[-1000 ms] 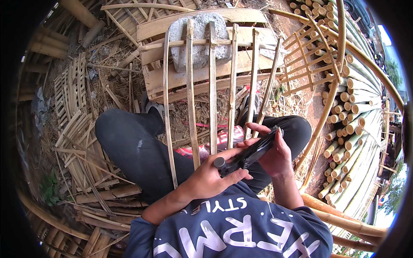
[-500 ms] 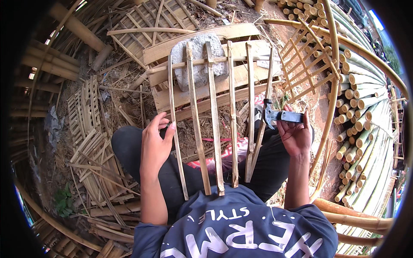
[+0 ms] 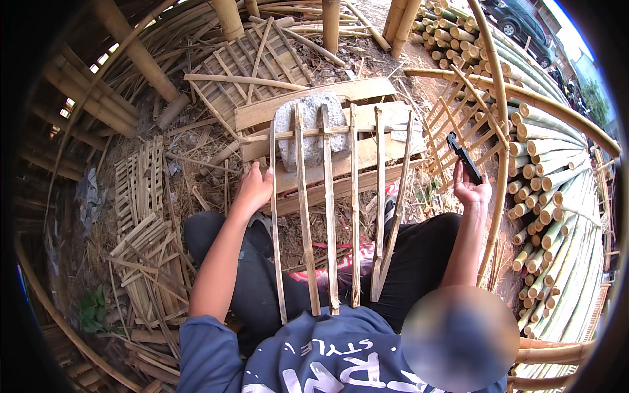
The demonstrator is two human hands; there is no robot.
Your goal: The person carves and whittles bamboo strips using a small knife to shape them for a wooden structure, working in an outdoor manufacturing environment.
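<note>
A frame of several thin bamboo slats [image 3: 329,216], joined by a crosspiece [image 3: 337,130], leans from a low stack of planks toward my lap. Its far end rests over a grey concrete block [image 3: 285,124]. Beside the leftmost slat, my left hand [image 3: 253,188] has its thumb and fingers apart and holds nothing; whether the thumb touches the slat I cannot tell. My right hand [image 3: 473,190] is raised off to the right of the slats. It is closed around a dark claw hammer [image 3: 462,154], whose head points up and away from me.
Wooden planks [image 3: 367,90] lie under the block. A small bamboo lattice [image 3: 452,124] and a bent bamboo pole [image 3: 502,131] stand at the right, before stacked bamboo poles [image 3: 553,216]. Slat panels [image 3: 139,187] and loose strips cover the left ground. A blurred patch hides the lower right.
My right hand has swung the hammer outward and up to the right, turning its head away from me. My left hand has reached forward along the leftmost slat. The view has shifted.
</note>
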